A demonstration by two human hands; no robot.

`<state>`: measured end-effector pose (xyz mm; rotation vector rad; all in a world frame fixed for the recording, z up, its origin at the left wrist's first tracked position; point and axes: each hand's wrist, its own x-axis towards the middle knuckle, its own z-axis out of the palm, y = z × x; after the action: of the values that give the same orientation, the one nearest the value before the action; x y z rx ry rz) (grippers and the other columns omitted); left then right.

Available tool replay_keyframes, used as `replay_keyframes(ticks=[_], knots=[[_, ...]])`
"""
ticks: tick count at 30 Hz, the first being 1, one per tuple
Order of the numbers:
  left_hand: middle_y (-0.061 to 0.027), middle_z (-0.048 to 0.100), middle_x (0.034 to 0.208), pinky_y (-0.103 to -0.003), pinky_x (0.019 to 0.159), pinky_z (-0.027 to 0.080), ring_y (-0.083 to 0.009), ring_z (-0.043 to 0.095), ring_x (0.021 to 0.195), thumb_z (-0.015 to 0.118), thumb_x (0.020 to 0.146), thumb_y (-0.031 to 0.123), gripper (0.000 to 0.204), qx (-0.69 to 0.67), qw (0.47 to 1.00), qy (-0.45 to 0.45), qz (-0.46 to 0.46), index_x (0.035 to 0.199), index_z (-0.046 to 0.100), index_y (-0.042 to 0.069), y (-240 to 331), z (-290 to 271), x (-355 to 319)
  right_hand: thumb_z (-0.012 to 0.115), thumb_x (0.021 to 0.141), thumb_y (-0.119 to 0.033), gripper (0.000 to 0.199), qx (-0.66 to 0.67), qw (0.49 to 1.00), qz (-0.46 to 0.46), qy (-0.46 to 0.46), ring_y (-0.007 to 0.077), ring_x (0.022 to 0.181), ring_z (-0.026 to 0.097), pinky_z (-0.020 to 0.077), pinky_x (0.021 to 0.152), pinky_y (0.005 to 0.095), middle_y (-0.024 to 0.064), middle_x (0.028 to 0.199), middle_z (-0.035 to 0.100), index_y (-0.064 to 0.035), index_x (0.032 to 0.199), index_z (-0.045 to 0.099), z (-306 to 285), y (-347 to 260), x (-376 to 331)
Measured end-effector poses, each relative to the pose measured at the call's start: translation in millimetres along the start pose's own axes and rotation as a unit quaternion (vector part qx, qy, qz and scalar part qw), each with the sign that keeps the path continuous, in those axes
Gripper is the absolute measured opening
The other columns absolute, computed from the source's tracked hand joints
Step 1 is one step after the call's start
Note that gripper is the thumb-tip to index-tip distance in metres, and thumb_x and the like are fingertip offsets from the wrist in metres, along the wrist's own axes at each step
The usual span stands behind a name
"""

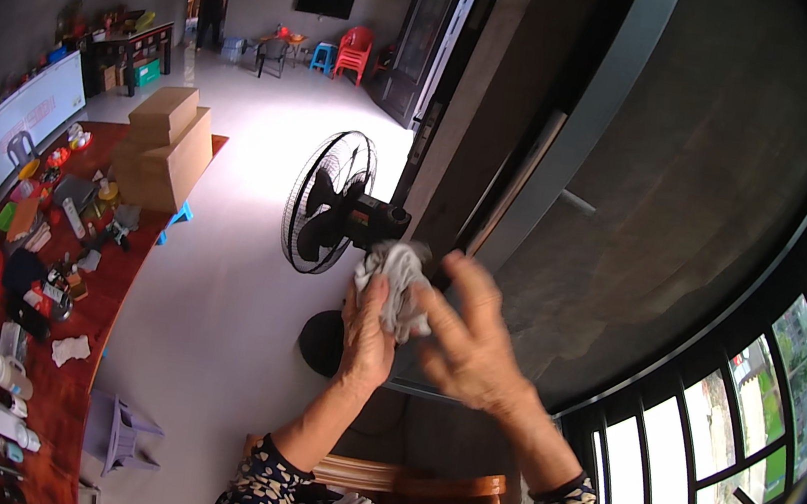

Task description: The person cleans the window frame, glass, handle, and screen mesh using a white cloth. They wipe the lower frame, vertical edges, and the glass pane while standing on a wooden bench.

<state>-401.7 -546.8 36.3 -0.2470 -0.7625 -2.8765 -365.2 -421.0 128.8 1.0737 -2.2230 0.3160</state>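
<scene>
1. Up in front of the person, the left hand (368,333) grips a crumpled grey cloth (398,282), thumb pressed against it.
2. Beside it, the right hand (472,346) is open, fingers spread and touching the cloth.
3. Just behind the cloth stands a black fan (329,203) on the floor (215,310).
4. Far left, a cluttered red bench (64,392) carries cardboard boxes (166,147).

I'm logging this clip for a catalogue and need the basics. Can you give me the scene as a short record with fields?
left hand: grips a crumpled grey cloth
right hand: fingers spread, touching the cloth
nearest thing: black standing fan, right behind the cloth
fan base: on the pale floor
left side: red table crowded with small items, cardboard boxes at its far end
lower edge: wooden chair back
</scene>
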Motion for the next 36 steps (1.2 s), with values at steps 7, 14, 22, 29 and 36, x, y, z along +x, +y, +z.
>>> replay_keyframes(ticks=[7,14,22,29,36], knots=[[-0.0183,0.044,0.135,-0.043,0.1,0.038,-0.036,0.043,0.122,0.074,0.079,0.009,0.046,0.422,0.808,-0.109,0.397,0.119,0.052,0.008,-25,27,33,0.071,0.073,-0.016,0.043,-0.329,0.931,-0.097,0.125,0.0263,0.131,0.042,0.0308,0.105,0.0431,0.0063,0.132,0.052,-0.014,0.114,0.061,-56,37,96],[-0.0168,0.052,0.127,-0.044,0.096,0.041,-0.0334,0.051,0.115,0.075,0.076,0.008,0.048,0.391,0.839,-0.146,0.348,0.118,0.053,0.005,-43,10,42,0.078,0.069,-0.024,0.024,-0.401,0.905,-0.106,0.099,0.016,0.127,0.045,0.0184,0.114,0.0463,-0.0033,0.101,0.063,-0.0183,0.09,0.069,-42,71,109],[-0.0133,0.055,0.121,-0.042,0.095,0.043,-0.0323,0.052,0.111,0.072,0.072,0.002,0.042,0.374,0.892,-0.085,0.24,0.112,0.06,0.005,-70,-46,18,0.077,0.074,-0.025,0.019,-0.405,0.902,-0.104,0.106,0.015,0.127,0.046,0.0125,0.113,0.0493,-0.0062,0.093,0.065,-0.019,0.091,0.072,-30,77,110],[-0.0129,0.057,0.114,-0.041,0.092,0.046,-0.0316,0.055,0.108,0.074,0.068,0.0,0.04,0.439,0.872,-0.083,0.201,0.106,0.061,0.004,-98,-98,6,0.074,0.076,-0.025,0.009,-0.416,0.891,-0.118,0.139,0.012,0.123,0.048,0.0137,0.108,0.0484,-0.0084,0.088,0.064,-0.0196,0.081,0.07,-31,84,108],[-0.0153,0.049,0.127,-0.039,0.091,0.046,-0.0312,0.053,0.111,0.079,0.066,0.002,0.041,0.468,0.768,-0.159,0.407,0.105,0.064,0.006,-43,-17,29,0.074,0.073,-0.026,0.009,-0.41,0.891,-0.124,0.151,0.0125,0.123,0.047,0.0144,0.105,0.0497,-0.0082,0.085,0.062,-0.0192,0.078,0.069,-30,83,110]])
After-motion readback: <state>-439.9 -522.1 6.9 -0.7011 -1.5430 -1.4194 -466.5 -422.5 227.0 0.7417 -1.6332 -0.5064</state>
